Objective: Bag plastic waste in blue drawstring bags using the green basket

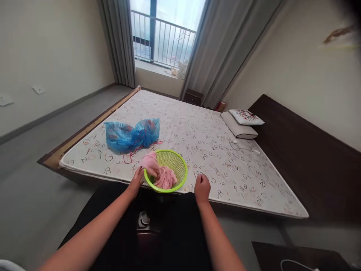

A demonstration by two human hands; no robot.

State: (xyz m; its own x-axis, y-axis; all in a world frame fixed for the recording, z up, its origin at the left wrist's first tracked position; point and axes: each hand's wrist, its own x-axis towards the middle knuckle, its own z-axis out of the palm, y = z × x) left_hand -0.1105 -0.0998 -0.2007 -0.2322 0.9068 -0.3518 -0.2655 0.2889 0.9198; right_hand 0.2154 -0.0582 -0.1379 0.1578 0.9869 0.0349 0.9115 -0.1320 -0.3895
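A lime-green plastic basket (182, 169) sits at the near edge of the mattress, close to my lap. Inside it lies a crumpled pink towel (166, 177), one end of which drapes over the left rim. My left hand (137, 180) is closed at that rim, touching the towel's end; part of its fingers is hidden. To the right of the basket, my right hand (202, 186) is curled into a loose fist, apart from the basket, with nothing visible in it. Behind the basket rests a blue plastic bag (121, 137), with a red cord (138, 149) beside it.
The mattress (191, 124) has printed letters and lies on a wooden bed frame (93, 126). Pillows (239, 126) lie by the dark headboard (299, 143). Small white items (256, 151) sit on the right side. A dark low table (299, 256) stands at lower right.
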